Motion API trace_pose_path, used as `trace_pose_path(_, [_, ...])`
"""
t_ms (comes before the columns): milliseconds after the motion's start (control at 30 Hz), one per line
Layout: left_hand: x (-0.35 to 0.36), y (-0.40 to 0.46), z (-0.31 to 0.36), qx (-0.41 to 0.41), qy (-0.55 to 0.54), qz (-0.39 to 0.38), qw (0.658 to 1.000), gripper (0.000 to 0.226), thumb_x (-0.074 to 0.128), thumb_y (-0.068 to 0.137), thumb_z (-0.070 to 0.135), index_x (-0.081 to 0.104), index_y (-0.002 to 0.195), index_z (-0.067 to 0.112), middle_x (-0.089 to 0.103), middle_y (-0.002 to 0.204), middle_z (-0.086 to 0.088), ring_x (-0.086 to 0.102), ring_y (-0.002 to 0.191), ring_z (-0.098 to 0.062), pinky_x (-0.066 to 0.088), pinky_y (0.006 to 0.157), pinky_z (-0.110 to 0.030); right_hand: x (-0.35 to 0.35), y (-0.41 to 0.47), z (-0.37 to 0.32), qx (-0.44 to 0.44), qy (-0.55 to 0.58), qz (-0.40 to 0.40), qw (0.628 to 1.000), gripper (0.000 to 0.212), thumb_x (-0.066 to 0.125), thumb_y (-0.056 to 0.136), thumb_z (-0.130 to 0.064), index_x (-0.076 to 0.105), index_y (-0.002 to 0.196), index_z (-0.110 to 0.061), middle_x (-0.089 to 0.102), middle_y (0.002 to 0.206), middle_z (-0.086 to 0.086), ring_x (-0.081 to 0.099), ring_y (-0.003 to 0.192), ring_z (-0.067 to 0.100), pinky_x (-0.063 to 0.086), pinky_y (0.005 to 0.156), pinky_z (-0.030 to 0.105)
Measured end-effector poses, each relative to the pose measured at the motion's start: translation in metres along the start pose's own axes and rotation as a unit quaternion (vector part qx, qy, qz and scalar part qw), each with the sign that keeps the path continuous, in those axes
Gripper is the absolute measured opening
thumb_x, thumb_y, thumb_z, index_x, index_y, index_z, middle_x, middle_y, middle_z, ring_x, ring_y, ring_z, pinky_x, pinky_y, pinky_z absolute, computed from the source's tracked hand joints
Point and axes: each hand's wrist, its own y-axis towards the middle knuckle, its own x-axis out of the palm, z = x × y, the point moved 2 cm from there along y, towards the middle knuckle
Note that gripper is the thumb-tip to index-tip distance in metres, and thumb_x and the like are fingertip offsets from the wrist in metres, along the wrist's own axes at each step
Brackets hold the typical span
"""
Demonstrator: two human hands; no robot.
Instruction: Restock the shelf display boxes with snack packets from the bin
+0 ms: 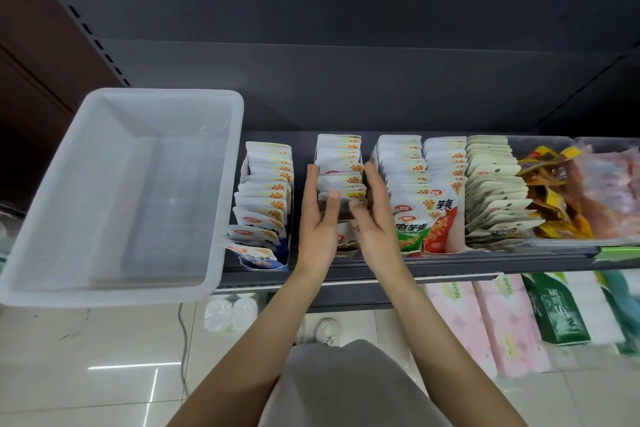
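A dark shelf (381, 269) carries several display boxes packed with upright white snack packets. My left hand (318, 218) lies against the left side of the middle box (341, 163), fingers straight, thumb across the front packets. My right hand (372, 215) lies against that box's right side, fingers straight too. The two hands press the row of packets between them. A translucent white bin (45, 218) sits at the left of the shelf, overhanging its front edge, with nothing visible inside.
Left of the middle box stands a blue box of packets (265, 204). To the right are green and red packet rows (426, 215), a beige packet row (491, 191) and a clear tray of loose yellow and pink snacks (588, 191). Tissue packs (485, 326) lie on the lower shelf.
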Motion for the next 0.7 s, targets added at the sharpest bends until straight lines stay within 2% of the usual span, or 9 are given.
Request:
trace_pose_path(33, [0.001, 0.002, 0.002, 0.004, -0.009, 0.009, 1.0, 0.05, 0.04, 0.1, 0.025, 0.022, 0.146, 0.03, 0.034, 0.133, 0.03, 0.036, 0.111, 0.028, 0.035, 0.095, -0.003, -0.004, 0.002, -0.007, -0.01, -0.012, 0.004, 1.0, 0.054, 0.041, 0.099, -0.004, 0.025, 0.138, -0.037, 0.023, 0.153, -0.011, 0.018, 0.141, 0.001, 0.019, 0.117, 0.025])
trace_pose_path(100, [0.0, 0.005, 0.005, 0.004, -0.032, 0.035, 0.999, 0.042, 0.037, 0.1, 0.033, 0.029, 0.141, 0.038, 0.035, 0.136, 0.029, 0.034, 0.123, 0.017, 0.032, 0.105, -0.013, -0.016, 0.012, -0.023, -0.032, -0.081, 0.009, 0.996, 0.05, 0.04, 0.099, -0.006, 0.031, 0.142, -0.029, 0.024, 0.153, -0.007, 0.019, 0.141, 0.002, 0.018, 0.115, 0.018])
trace_pose_path(167, [-0.001, 0.007, 0.004, -0.003, -0.055, 0.048, 0.997, 0.033, 0.035, 0.099, 0.039, 0.036, 0.131, 0.047, 0.038, 0.142, 0.021, 0.035, 0.132, 0.001, 0.032, 0.111, -0.028, -0.034, 0.021, -0.043, -0.085, -0.202, -0.005, 0.976, 0.041, 0.044, 0.097, -0.008, 0.047, 0.136, -0.02, 0.042, 0.141, -0.003, 0.038, 0.129, 0.005, 0.031, 0.108, 0.019])
trace_pose_path(233, [-0.003, 0.005, 0.002, -0.003, -0.053, 0.045, 0.998, 0.031, 0.034, 0.098, 0.042, 0.039, 0.128, 0.046, 0.039, 0.145, 0.013, 0.036, 0.133, -0.005, 0.033, 0.112, -0.036, -0.05, 0.023, -0.057, -0.149, -0.345, -0.088, 0.922, 0.028, 0.054, 0.092, -0.013, 0.06, 0.119, -0.02, 0.059, 0.116, -0.006, 0.053, 0.106, 0.006, 0.045, 0.092, 0.024])
trace_pose_path(267, [-0.004, 0.005, 0.002, -0.005, -0.05, 0.044, 0.998, 0.031, 0.033, 0.099, 0.041, 0.04, 0.129, 0.044, 0.039, 0.146, 0.011, 0.036, 0.134, -0.006, 0.032, 0.112, -0.039, -0.053, 0.02, -0.058, -0.159, -0.41, -0.139, 0.887, 0.022, 0.059, 0.09, -0.019, 0.062, 0.111, -0.023, 0.06, 0.108, -0.007, 0.052, 0.1, 0.006, 0.046, 0.084, 0.026])
trace_pose_path(333, [-0.005, 0.005, -0.001, -0.01, -0.044, 0.041, 0.998, 0.034, 0.032, 0.1, 0.042, 0.041, 0.132, 0.04, 0.039, 0.146, 0.009, 0.036, 0.134, -0.007, 0.031, 0.113, -0.041, -0.052, 0.009, -0.053, -0.166, -0.505, -0.195, 0.825, 0.018, 0.066, 0.085, -0.03, 0.062, 0.102, -0.025, 0.057, 0.103, -0.007, 0.047, 0.099, 0.01, 0.036, 0.074, 0.024])
trace_pose_path(400, [-0.006, 0.006, -0.003, -0.013, -0.033, 0.034, 0.999, 0.04, 0.032, 0.098, 0.046, 0.041, 0.135, 0.036, 0.04, 0.145, 0.009, 0.038, 0.133, -0.007, 0.032, 0.112, -0.042, -0.044, 0.002, -0.044, -0.184, -0.526, -0.187, 0.809, 0.025, 0.072, 0.079, -0.032, 0.06, 0.099, -0.023, 0.054, 0.1, -0.005, 0.049, 0.096, 0.014, 0.03, 0.07, 0.022])
trace_pose_path(500, [-0.009, 0.005, -0.005, -0.015, -0.038, 0.027, 0.999, 0.04, 0.031, 0.099, 0.044, 0.041, 0.136, 0.034, 0.043, 0.143, 0.007, 0.041, 0.131, -0.01, 0.033, 0.111, -0.044, -0.034, 0.003, -0.036, -0.219, -0.531, -0.14, 0.806, 0.032, 0.082, 0.068, -0.027, 0.059, 0.089, -0.019, 0.057, 0.089, -0.002, 0.057, 0.081, 0.019, 0.034, 0.06, 0.023])
trace_pose_path(700, [-0.009, 0.002, -0.012, 0.026, 0.002, 0.025, 0.999, 0.034, 0.035, 0.098, 0.044, 0.042, 0.132, 0.043, 0.033, 0.15, 0.011, 0.029, 0.138, -0.004, 0.027, 0.115, -0.039, -0.017, 0.007, -0.016, -0.283, -0.575, -0.001, 0.768, 0.022, 0.08, 0.064, -0.003, 0.062, 0.073, -0.011, 0.06, 0.071, 0.003, 0.057, 0.055, 0.017, 0.037, 0.042, 0.022])
